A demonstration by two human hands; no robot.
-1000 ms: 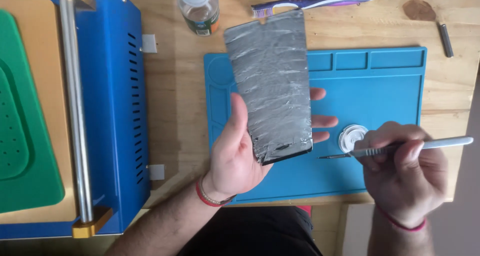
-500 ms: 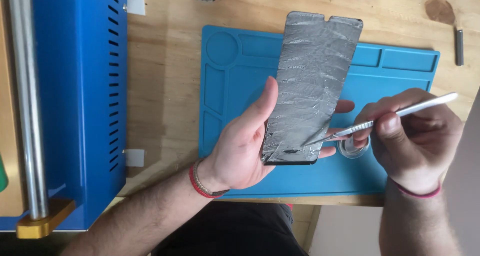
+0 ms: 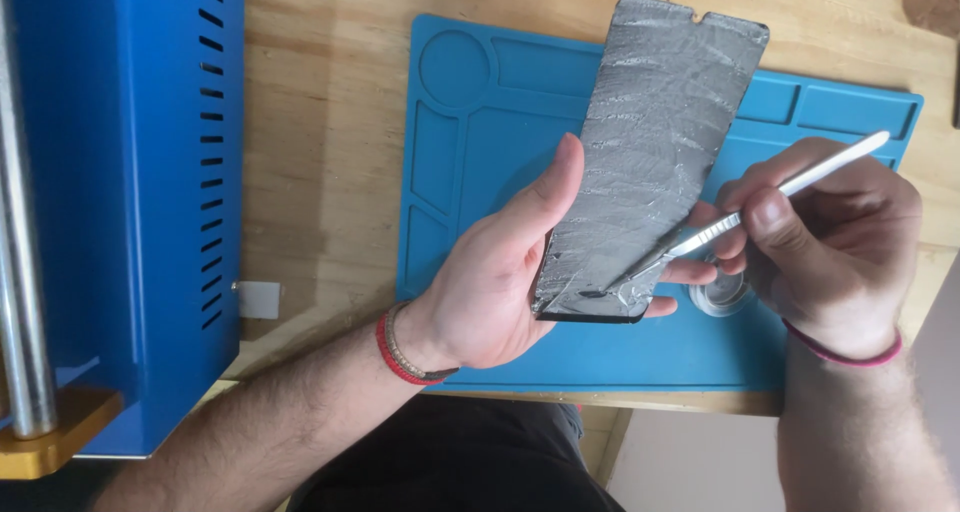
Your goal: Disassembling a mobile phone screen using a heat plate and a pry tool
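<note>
My left hand (image 3: 500, 272) grips a flat phone display panel (image 3: 650, 152) whose back is covered in wrinkled silver foil. It is held upright over the blue silicone work mat (image 3: 460, 172). My right hand (image 3: 840, 242) pinches a thin white-handled scalpel (image 3: 790, 187) like a pen. The blade tip touches the foil near the panel's lower edge. A small round clear container (image 3: 722, 292) lies on the mat just under my right fingers, partly hidden.
A large blue metal machine (image 3: 130, 192) with a steel roller bar (image 3: 20, 272) and brass end piece stands at the left on the wooden table (image 3: 320, 152). A small white square (image 3: 258, 300) sticks out beside it. The table's front edge runs below the mat.
The scalpel moved from beside the round container up to the panel, and its tip now rests on the foil. The view shifted right and closer, so the machine slid toward the left edge.
</note>
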